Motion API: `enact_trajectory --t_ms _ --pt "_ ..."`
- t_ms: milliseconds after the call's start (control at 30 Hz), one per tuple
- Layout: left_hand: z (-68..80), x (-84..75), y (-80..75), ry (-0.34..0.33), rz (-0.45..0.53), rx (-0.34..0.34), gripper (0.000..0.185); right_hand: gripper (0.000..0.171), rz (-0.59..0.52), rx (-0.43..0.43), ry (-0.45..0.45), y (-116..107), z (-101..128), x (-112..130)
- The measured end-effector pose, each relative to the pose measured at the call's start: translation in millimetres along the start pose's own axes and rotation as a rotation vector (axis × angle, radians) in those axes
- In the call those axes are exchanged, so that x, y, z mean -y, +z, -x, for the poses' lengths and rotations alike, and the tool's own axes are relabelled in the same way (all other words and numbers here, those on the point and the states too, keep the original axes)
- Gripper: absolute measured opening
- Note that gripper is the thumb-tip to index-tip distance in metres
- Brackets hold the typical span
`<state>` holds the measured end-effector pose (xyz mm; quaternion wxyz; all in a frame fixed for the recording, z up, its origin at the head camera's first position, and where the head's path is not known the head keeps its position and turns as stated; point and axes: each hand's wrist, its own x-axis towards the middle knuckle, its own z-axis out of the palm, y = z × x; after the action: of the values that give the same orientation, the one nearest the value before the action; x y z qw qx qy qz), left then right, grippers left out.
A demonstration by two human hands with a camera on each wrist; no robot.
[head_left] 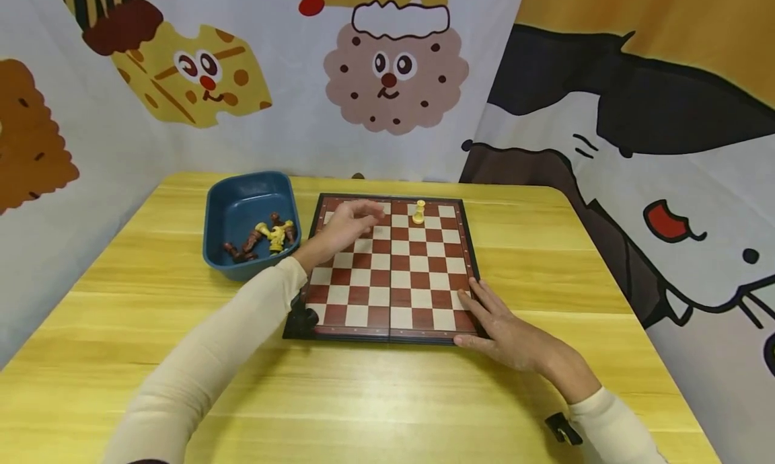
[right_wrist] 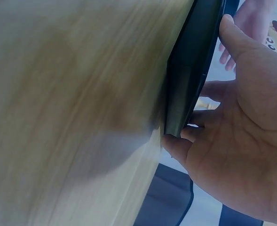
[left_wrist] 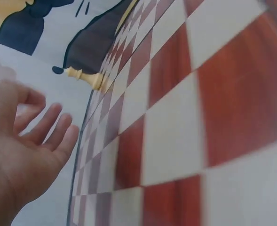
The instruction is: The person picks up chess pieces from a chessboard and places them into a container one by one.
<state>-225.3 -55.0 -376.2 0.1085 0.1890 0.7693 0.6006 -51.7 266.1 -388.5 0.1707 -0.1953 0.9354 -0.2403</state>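
Note:
A red-and-white chessboard (head_left: 373, 296) with a black rim lies flat on the table. One pale yellow chess piece (head_left: 418, 212), flat-topped like a rook, stands upright near its far edge. My left hand (head_left: 346, 227) hovers over the far left squares, fingers loosely bent, left of that piece. In the left wrist view nothing shows between the left hand's (left_wrist: 30, 141) fingers, and the chess piece (left_wrist: 84, 77) is beyond them. At the near right corner, my right hand (head_left: 505, 326) rests on the board, fingers along the right rim and thumb at the front edge.
Left of the board stands a blue plastic bin (head_left: 216, 212) holding several brown and yellow chess pieces (head_left: 266, 237). A black clip-like object (head_left: 301, 318) overlaps the board's near left corner. Behind the wooden table (head_left: 363, 397) hangs a printed cartoon cloth (head_left: 290, 148).

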Motion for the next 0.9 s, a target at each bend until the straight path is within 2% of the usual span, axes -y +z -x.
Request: enact_trajectory --t_ms 233,467,633,800,900 --pt "-30.5 4.3 11.8 -0.028 0.024 0.061 0.037 0.092 -0.007 0.005 0.010 -0.8 2.7 -0.9" --pt "-55.0 6.8 16.8 -0.098 0.173 0.123 0.041 0.091 -0.020 -0.004 -0.005 -4.6 1.4 0.4" --pt "-68.5 4.9 22.8 -0.087 0.138 0.129 0.042 0.090 -0.036 -0.009 -0.003 -6.2 1.2 0.7" --pt "-73.0 5.9 29.3 -0.082 0.099 0.128 0.044 0.091 -0.033 0.001 -0.010 -5.5 -1.0 2.1" --pt "-75.1 9.0 36.7 -0.084 0.110 0.149 0.044 0.091 -0.014 0.011 -0.005 -5.3 0.1 1.7"
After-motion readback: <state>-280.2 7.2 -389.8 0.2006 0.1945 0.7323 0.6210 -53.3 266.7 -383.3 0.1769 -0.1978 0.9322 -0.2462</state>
